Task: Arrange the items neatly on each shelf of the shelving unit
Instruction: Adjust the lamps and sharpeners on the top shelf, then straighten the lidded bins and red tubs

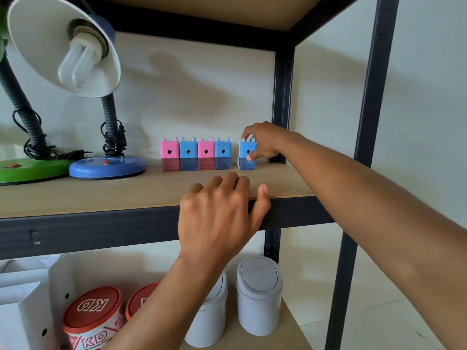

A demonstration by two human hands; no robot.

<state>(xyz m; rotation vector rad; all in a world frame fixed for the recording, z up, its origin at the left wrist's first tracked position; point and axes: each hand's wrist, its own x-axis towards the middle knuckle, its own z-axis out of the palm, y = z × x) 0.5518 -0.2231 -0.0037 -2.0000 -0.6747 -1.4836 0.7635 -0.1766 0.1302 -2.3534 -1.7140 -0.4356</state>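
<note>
Several small pencil sharpeners stand in a row at the back of the wooden shelf (pixel 101 195): pink (pixel 169 154), blue (pixel 188 154), pink (pixel 206 154), blue (pixel 223 153). A fifth, blue sharpener (pixel 245 157) stands a small gap to the right of the row. My right hand (pixel 262 142) pinches it, index finger on its top and thumb on its front. My left hand (pixel 222 213) rests on the shelf's front edge, fingers loosely curled on the board and thumb over the black rail, holding nothing.
A blue desk lamp (pixel 106 168) with a white shade and a green lamp base (pixel 30 170) stand at the shelf's left. Black uprights (pixel 371 97) frame the right side. The lower shelf holds two grey lidded bins (pixel 260 296), red-lidded tubs (pixel 93 311) and a white file box (pixel 38 311).
</note>
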